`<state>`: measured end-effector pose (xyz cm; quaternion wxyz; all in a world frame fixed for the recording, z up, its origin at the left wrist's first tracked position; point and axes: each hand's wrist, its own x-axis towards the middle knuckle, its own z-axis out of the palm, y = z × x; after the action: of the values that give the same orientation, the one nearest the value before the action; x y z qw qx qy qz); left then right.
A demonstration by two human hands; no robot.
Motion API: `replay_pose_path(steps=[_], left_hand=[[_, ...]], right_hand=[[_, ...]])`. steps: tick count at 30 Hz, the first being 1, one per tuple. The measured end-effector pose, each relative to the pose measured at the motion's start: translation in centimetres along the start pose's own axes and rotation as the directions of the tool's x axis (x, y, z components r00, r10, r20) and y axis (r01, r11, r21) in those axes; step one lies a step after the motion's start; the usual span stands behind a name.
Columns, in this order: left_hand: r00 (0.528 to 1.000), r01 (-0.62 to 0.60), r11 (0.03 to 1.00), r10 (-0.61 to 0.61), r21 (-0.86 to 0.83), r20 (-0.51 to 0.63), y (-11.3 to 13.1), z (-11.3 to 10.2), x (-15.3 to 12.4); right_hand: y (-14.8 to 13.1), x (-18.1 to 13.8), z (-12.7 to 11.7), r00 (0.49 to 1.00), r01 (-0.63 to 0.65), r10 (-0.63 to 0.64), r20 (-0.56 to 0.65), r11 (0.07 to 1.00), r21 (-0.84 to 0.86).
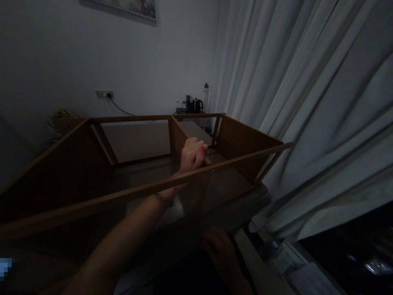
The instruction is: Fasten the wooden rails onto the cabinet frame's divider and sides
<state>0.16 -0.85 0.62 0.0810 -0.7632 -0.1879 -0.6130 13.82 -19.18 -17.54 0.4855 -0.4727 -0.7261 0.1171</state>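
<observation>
A wooden cabinet frame point(101, 199) with open sides lies across a padded surface point(254, 198). Through its near opening, under the front rail, reaches my left arm, a beaded bracelet point(164, 200) at the wrist. My left hand point(193, 153) is closed over the top edge of the middle divider panel point(179, 135), its thumb with a red nail on the near side. Low in the dim foreground, my right hand point(218, 248) hangs apart from the frame. Its fingers look loosely bent and apart, with nothing visible in them.
Long pale curtains point(307, 123) hang close along the right. A dark kettle point(197, 105) stands on a small table behind the frame. A plugged cord runs from the wall socket point(105, 94). Boxes or papers point(310, 278) lie at lower right.
</observation>
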Motion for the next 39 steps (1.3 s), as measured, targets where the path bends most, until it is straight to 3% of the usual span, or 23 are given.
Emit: replay_pose_path(steps=[3, 7, 10, 12, 14, 17, 20, 22, 25, 30, 35, 39], left_hand=[[1.000, 0.000, 1.000, 0.000, -0.001, -0.001, 0.2, 0.0, 0.1], [1.000, 0.000, 1.000, 0.000, -0.023, -0.009, 0.1, 0.0, 0.0], [1.000, 0.004, 1.000, -0.004, -0.008, -0.007, -0.2, 0.2, -0.1], [1.000, 0.000, 1.000, 0.000, 0.009, -0.005, -0.3, 0.2, -0.1], [1.000, -0.010, 1.000, 0.010, 0.016, -0.006, -0.3, 0.2, 0.0], [0.999, -0.028, 0.999, 0.028, 0.015, -0.016, -0.1, 0.1, 0.1], [1.000, -0.018, 1.000, 0.018, 0.002, -0.008, -0.1, 0.1, 0.0], [1.000, -0.010, 1.000, 0.010, 0.003, -0.010, -0.2, 0.1, -0.1], [1.000, -0.015, 1.000, 0.015, -0.002, -0.013, -0.3, 0.2, -0.2], [1.000, -0.013, 1.000, 0.013, -0.013, -0.007, -0.3, 0.2, -0.1], [1.000, -0.021, 1.000, 0.021, 0.013, -0.009, -0.4, 0.3, -0.1], [1.000, -0.006, 1.000, 0.006, 0.031, 0.012, -0.4, 0.3, -0.2]], right_hand=[[0.3, -0.1, 0.7, 0.995, 0.091, -0.093, -0.024, 0.995, -0.043], [0.4, -0.5, 1.4, 0.996, 0.070, -0.071, -0.055, 0.997, -0.033], [0.4, -0.9, 1.7, 0.979, -0.042, 0.046, -0.197, 0.999, 0.025], [0.2, -1.0, 1.8, 0.935, -0.191, 0.219, -0.278, 0.974, 0.126], [-0.1, -0.8, 1.8, 0.859, -0.364, 0.440, -0.262, 0.884, 0.292], [-0.5, -0.6, 2.2, 0.732, -0.530, 0.678, -0.069, 0.630, 0.568], [-0.6, -0.7, 2.8, 0.680, -0.552, 0.725, 0.106, 0.410, 0.726], [-0.7, -0.8, 3.0, 0.666, -0.552, 0.731, 0.148, 0.350, 0.757], [-1.1, -0.7, 2.5, 0.695, -0.563, 0.711, 0.109, 0.442, 0.698], [-1.2, -0.3, 0.7, 0.847, -0.521, 0.516, 0.124, 0.764, 0.381], [0.0, -0.2, -0.2, 0.949, -0.275, 0.255, 0.185, 0.957, 0.091], [0.2, 0.7, -0.8, 0.984, -0.024, 0.043, 0.173, 0.994, -0.109]])
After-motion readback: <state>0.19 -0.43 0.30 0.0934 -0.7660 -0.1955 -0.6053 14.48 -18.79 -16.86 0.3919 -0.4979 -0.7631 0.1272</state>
